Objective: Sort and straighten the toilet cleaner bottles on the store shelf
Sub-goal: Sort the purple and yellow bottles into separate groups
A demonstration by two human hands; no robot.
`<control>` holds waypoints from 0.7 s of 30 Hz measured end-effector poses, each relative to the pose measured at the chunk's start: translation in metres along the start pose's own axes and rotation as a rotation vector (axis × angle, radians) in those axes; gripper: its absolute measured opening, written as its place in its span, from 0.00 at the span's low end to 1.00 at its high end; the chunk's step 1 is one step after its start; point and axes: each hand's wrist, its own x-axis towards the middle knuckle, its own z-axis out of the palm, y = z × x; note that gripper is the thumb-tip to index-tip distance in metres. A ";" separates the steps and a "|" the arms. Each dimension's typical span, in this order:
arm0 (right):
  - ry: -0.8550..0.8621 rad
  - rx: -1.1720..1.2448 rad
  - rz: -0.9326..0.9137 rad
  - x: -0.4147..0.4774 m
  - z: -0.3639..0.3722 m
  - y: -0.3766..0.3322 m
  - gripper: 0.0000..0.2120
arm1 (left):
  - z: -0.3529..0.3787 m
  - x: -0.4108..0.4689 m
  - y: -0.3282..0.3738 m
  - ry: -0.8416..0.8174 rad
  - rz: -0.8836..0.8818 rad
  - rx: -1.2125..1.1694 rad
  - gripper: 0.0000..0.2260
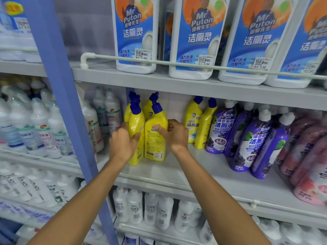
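Several yellow toilet cleaner bottles with blue caps stand on the middle grey shelf [185, 172]. My left hand [122, 144] grips the front left yellow bottle [136, 124], turned side-on. My right hand [174, 136] grips the yellow bottle [154, 145] beside it, thumb across its back label. Behind these stand more yellow bottles [148, 107]. Two other yellow bottles [193, 121] stand apart to the right, one leaning.
Purple cleaner bottles [251, 140] and pink ones [304, 156] crowd the right of the shelf. Large white Mr Puton bottles [192, 36] stand above behind a rail. A blue upright post [70, 121] bounds the left. White bottles [150, 209] fill the shelf below.
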 end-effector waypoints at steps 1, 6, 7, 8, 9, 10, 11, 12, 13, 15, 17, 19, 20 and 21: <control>-0.003 -0.016 -0.008 0.001 0.002 -0.002 0.24 | -0.001 0.003 -0.001 -0.008 0.002 -0.005 0.20; -0.008 -0.021 -0.039 0.004 0.013 -0.003 0.33 | 0.002 0.014 -0.006 -0.023 0.007 -0.069 0.20; -0.008 -0.024 -0.044 0.005 0.014 -0.003 0.34 | 0.002 0.015 -0.007 -0.028 0.009 -0.066 0.20; -0.011 -0.032 -0.045 0.006 0.015 -0.003 0.34 | 0.003 0.016 -0.007 -0.030 0.009 -0.063 0.20; -0.016 -0.046 -0.046 0.007 0.016 -0.004 0.35 | 0.002 0.018 -0.006 -0.033 0.008 -0.065 0.20; -0.018 -0.063 -0.046 0.007 0.016 -0.004 0.34 | 0.002 0.019 -0.007 -0.033 0.012 -0.070 0.20; -0.016 -0.080 -0.044 0.008 0.017 -0.004 0.32 | 0.002 0.020 -0.007 -0.037 0.012 -0.070 0.20; -0.015 -0.091 -0.043 0.008 0.017 -0.005 0.29 | 0.002 0.021 -0.007 -0.043 0.009 -0.068 0.20; -0.015 -0.097 -0.042 0.008 0.017 -0.006 0.28 | 0.001 0.022 -0.006 -0.051 0.001 -0.066 0.20; -0.021 -0.102 -0.029 0.007 0.017 -0.007 0.27 | 0.001 0.023 -0.006 -0.063 -0.014 -0.069 0.20; -0.029 -0.109 -0.016 0.006 0.016 -0.010 0.28 | 0.000 0.022 -0.004 -0.078 -0.034 -0.099 0.20; -0.044 -0.109 -0.001 0.004 0.015 -0.011 0.31 | -0.001 0.023 -0.004 -0.100 -0.058 -0.152 0.20; -0.057 -0.108 -0.002 0.004 0.014 -0.010 0.33 | -0.001 0.024 -0.005 -0.114 -0.069 -0.187 0.19; -0.074 -0.111 -0.004 0.005 0.013 -0.009 0.34 | -0.002 0.024 -0.006 -0.131 -0.079 -0.217 0.18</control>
